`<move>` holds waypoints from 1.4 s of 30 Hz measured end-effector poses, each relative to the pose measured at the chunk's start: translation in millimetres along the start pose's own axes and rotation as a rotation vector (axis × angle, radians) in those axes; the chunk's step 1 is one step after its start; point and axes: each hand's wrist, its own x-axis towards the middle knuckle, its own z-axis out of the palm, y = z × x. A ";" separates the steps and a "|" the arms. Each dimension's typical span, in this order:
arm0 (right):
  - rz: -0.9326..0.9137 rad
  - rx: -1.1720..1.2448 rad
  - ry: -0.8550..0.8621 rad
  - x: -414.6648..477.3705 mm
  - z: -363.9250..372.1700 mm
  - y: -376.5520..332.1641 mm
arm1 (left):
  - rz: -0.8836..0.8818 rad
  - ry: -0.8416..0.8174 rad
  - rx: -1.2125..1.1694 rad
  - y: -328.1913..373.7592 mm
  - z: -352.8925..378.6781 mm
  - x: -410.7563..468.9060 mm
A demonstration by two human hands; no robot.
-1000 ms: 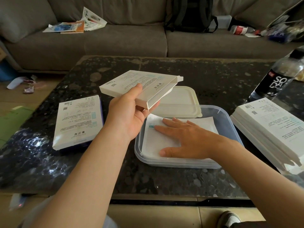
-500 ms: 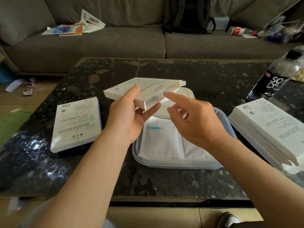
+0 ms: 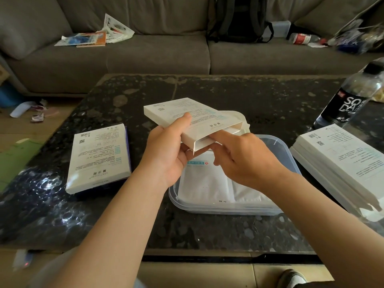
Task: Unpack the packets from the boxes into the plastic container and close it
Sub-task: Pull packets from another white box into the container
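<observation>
My left hand (image 3: 168, 154) holds a flat white box (image 3: 187, 117) in the air, its open end turned to the right, above the clear plastic container (image 3: 288, 154). My right hand (image 3: 241, 156) has its index finger inside the box's open end, with the other fingers curled beneath; whether it grips anything inside is hidden. White packets (image 3: 205, 181) lie flat in the container. The container's white lid (image 3: 239, 117) rests on the table behind it, mostly hidden by the box.
A closed white box (image 3: 99, 156) lies on the dark stone table (image 3: 207, 88) at the left. A stack of white boxes (image 3: 340, 159) sits at the right, with a soda bottle (image 3: 351, 96) behind it. A grey sofa (image 3: 145, 55) with papers and a backpack is beyond.
My right hand lifted off the packets in the container and moved up to the box's open end, where its index finger went in. My left hand tilted the box's open end down towards the right hand.
</observation>
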 end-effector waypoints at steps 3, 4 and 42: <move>-0.029 -0.004 0.106 -1.8 -0.3 -2.4 | -0.005 0.016 0.003 -2.4 -1.0 0.9; -0.027 0.001 0.147 -1.9 -0.6 -3.6 | -0.006 0.021 0.004 -2.9 -1.4 1.1; 0.411 0.494 0.175 4.1 -76.8 29.3 | 0.107 0.201 -0.129 4.7 -8.6 11.8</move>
